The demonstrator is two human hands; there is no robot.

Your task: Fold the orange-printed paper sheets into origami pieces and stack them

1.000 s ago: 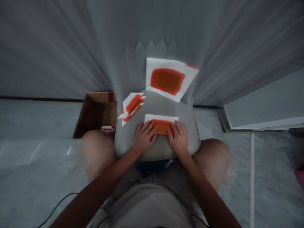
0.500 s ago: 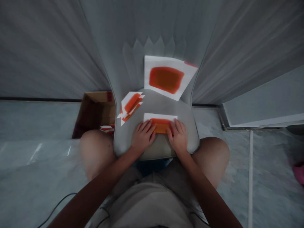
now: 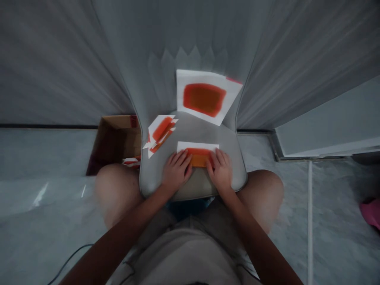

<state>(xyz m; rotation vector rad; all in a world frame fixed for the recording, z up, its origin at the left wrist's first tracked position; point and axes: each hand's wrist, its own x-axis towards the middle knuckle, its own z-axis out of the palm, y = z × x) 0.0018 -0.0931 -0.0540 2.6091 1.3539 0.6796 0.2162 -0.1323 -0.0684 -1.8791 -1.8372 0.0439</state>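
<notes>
A folded sheet of paper (image 3: pixel 199 159), white along its far strip with orange-red colour toward me, lies on the front of a grey chair seat (image 3: pixel 190 130). On its left end rests my left hand (image 3: pixel 177 169), with bent fingers on top and the thumb at the near edge. My right hand (image 3: pixel 220 168) grips the right end the same way. What lies under the fingers is hidden. Farther back, a larger white sheet with an orange-red patch (image 3: pixel 204 99) leans against the backrest. Left of my hands sits a small pile of folded papers (image 3: pixel 161 133), coloured alike.
Beside the chair on the left stands an open cardboard box (image 3: pixel 114 138) with folded papers (image 3: pixel 131 161) near its right side. Grey curtains (image 3: pixel 53 63) hang behind. A thin cable (image 3: pixel 69 257) runs over the floor at lower left, and a pink object (image 3: pixel 371 213) shows at far right.
The whole view has shifted slightly, so everything appears a little farther left. My hands keep the same place on the folded sheet.
</notes>
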